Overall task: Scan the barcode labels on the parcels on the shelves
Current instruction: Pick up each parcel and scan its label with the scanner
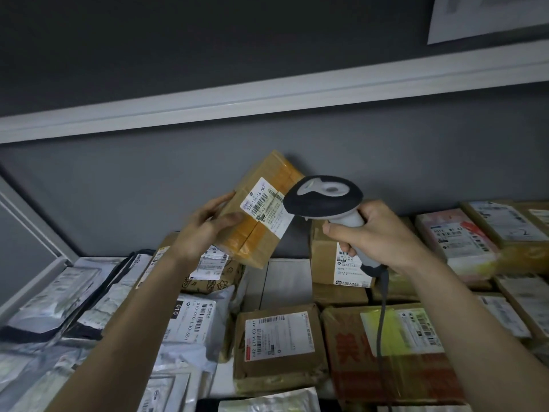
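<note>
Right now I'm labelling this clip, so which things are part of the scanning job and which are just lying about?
Part of the job:
- left hand holding the lifted box with its label facing the scanner
- right hand gripping the scanner
- parcels waiting on the shelf, such as the taped box and the grey bag

Just lying about:
- white rail on the wall
- paper sheet, top right

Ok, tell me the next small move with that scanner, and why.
Probably tip the scanner in the right hand back a little: its head overlaps the edge of the barcode label on the box the left hand holds up.
</note>
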